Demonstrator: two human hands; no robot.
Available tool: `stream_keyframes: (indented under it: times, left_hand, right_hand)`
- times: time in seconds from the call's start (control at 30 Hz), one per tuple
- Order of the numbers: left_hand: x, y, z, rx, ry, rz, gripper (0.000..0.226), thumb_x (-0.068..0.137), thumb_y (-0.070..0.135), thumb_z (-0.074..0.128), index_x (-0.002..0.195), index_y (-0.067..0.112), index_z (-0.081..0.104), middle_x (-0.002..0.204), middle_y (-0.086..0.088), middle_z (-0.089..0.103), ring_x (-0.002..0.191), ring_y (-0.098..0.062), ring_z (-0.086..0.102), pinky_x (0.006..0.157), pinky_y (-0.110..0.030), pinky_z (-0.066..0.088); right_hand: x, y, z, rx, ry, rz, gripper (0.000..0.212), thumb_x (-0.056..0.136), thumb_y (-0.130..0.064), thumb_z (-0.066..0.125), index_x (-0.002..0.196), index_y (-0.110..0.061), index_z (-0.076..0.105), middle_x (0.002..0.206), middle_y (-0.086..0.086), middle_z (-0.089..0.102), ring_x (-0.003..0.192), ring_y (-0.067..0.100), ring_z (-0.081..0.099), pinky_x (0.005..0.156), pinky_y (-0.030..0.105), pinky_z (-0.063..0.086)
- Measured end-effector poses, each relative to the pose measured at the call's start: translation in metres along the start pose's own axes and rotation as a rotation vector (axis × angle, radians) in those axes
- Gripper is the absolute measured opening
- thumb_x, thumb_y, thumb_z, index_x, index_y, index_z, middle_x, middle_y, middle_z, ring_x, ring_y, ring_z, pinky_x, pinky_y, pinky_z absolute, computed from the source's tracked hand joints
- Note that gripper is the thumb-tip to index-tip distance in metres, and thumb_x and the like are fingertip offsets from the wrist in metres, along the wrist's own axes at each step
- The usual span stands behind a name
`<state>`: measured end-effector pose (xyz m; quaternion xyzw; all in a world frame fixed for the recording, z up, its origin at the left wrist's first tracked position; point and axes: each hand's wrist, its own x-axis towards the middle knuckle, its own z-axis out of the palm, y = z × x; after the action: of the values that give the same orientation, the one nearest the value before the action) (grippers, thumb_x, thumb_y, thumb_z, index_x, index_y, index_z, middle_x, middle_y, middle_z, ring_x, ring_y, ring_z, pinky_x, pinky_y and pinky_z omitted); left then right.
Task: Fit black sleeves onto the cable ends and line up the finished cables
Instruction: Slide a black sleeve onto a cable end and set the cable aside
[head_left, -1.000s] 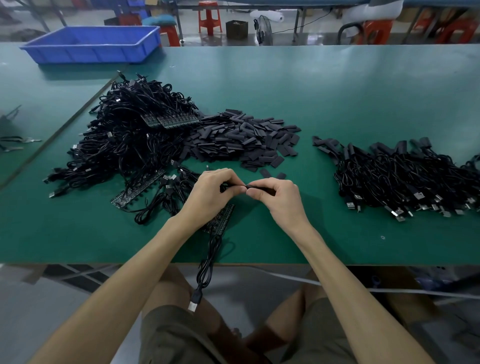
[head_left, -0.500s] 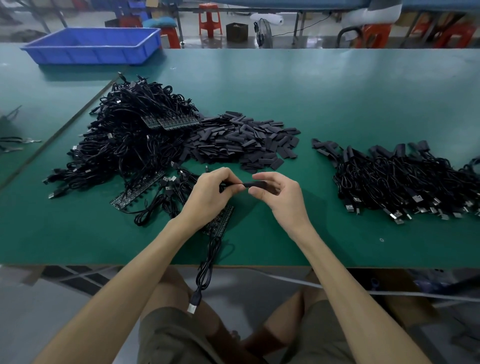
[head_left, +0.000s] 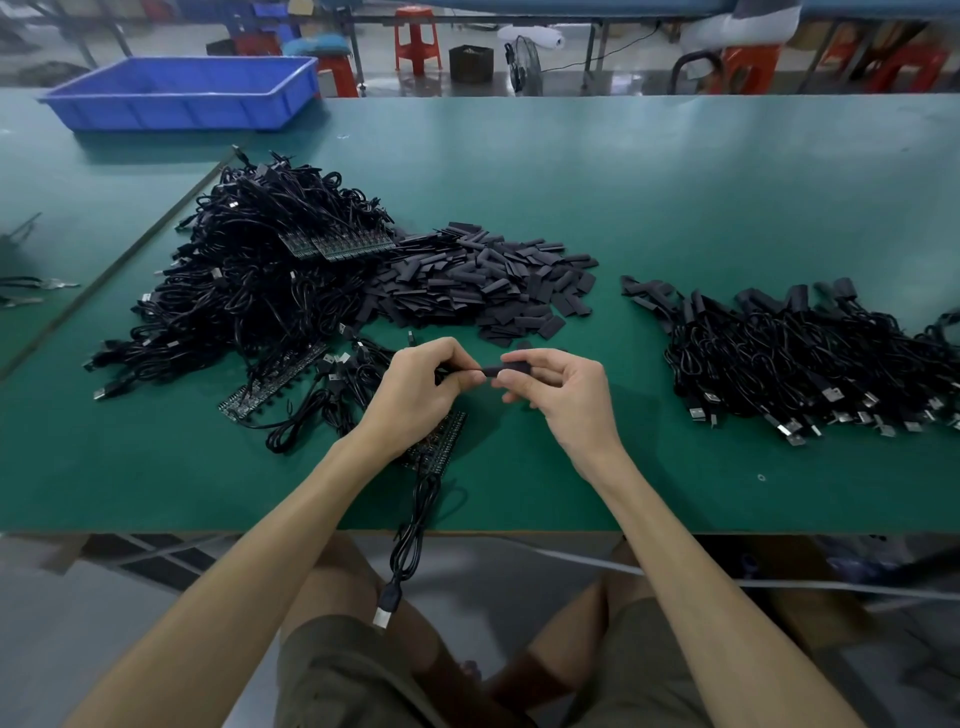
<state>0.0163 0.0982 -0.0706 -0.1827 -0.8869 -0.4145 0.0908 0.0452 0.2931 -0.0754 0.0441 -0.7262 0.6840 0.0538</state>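
Over the green table (head_left: 675, 208) the hands have drawn slightly apart. The left hand (head_left: 421, 395) keeps its grip on the thin black cable end (head_left: 464, 370). The right hand (head_left: 561, 400) pinches the short black sleeve (head_left: 500, 371), apparently seated now.

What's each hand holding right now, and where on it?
Right hand pinches the black sleeve by its right end. Left hand pinches the cable at its end, beside the sleeve.

Two hands were counted, the left hand (head_left: 415, 395) and the right hand (head_left: 563, 395). One black sleeve (head_left: 501, 371) and one single cable (head_left: 410, 535) were held. Two cable heaps were seen, the left heap (head_left: 249, 291) and the right heap (head_left: 810, 353), each beyond counting. One sleeve heap (head_left: 483, 280) and one blue bin (head_left: 176, 111) were counted.
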Motion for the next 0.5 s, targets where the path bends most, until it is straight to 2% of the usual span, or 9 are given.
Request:
stream_keyframes:
  times: [0.1,0.2,0.27,0.37,0.5]
  left_hand:
    - [0.0002,-0.0015,0.0010,0.000,0.013,0.006,0.018,0.090,0.021,0.077,0.084,0.034,0.066,0.078,0.016,0.068,0.078,-0.004,0.062,0.068,-0.011,0.043]
    - [0.0005,-0.0031,0.0015,-0.003,0.013,0.021,0.013,0.092,0.022,0.075,0.089,0.032,0.066,0.082,0.018,0.068,0.081,-0.004,0.063,0.071,-0.013,0.046]
    - [-0.0001,-0.0025,0.0013,0.005,0.004,0.057,0.011,0.093,0.023,0.073,0.100,0.029,0.068,0.090,0.018,0.069,0.087,-0.005,0.064,0.077,-0.018,0.050]
    - [-0.0020,0.0017,-0.0006,0.011,-0.019,0.159,0.026,0.095,0.022,0.071,0.120,0.026,0.068,0.104,0.015,0.070,0.098,-0.005,0.065,0.088,-0.019,0.050]
    - [-0.0049,0.0049,0.0002,0.059,0.004,0.264,0.027,0.093,0.025,0.074,0.120,0.022,0.073,0.099,0.012,0.072,0.092,-0.004,0.065,0.088,-0.023,0.049]
  right_hand:
    - [0.0002,0.0010,0.0001,0.004,0.012,-0.017,0.013,0.099,-0.021,0.068,0.108,-0.017,0.076,0.088,-0.001,0.080,0.075,0.017,0.076,0.062,0.020,0.049]
    - [0.0009,0.0018,-0.0014,0.024,0.014,-0.030,0.023,0.107,-0.019,0.053,0.109,-0.013,0.075,0.090,0.001,0.080,0.074,0.018,0.075,0.060,0.022,0.048]
    - [0.0013,0.0024,-0.0028,0.030,0.004,-0.034,0.022,0.107,-0.018,0.053,0.107,-0.014,0.075,0.089,0.002,0.080,0.073,0.017,0.073,0.060,0.021,0.047]
    - [0.0013,0.0030,-0.0046,0.041,0.005,-0.033,0.020,0.106,-0.019,0.056,0.105,-0.016,0.076,0.088,0.003,0.080,0.072,0.015,0.071,0.060,0.021,0.047]
    - [0.0004,0.0021,-0.0048,0.049,-0.015,-0.047,0.021,0.104,-0.016,0.059,0.098,-0.021,0.078,0.085,0.002,0.080,0.071,0.012,0.070,0.059,0.018,0.046]
